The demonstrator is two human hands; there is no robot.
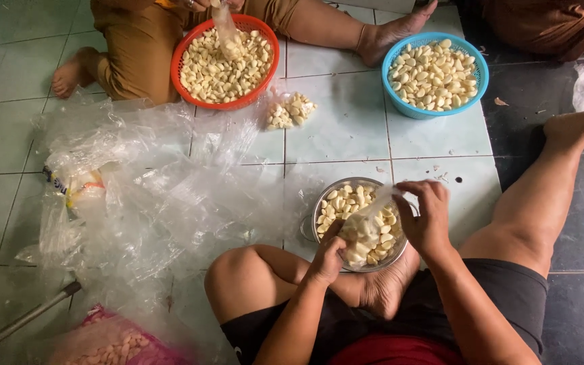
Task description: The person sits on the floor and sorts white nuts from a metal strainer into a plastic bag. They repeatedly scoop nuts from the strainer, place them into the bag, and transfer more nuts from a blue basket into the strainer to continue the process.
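Observation:
I sit on the tiled floor with a metal strainer bowl (356, 184) of peeled garlic cloves in front of my folded leg. My left hand (326, 257) cups the bottom of a small clear plastic bag (365, 230) partly filled with cloves. My right hand (426, 215) pinches the top of that same bag over the strainer. Both hands are closed on the bag.
A red basket (226, 103) and a blue basket (405, 107) of garlic stand farther out, with other people's legs behind them. A small filled bag (290, 111) lies between. A heap of clear plastic bags (143, 182) covers the left floor; a metal rod (21, 321) and pink sack (113, 341) sit lower left.

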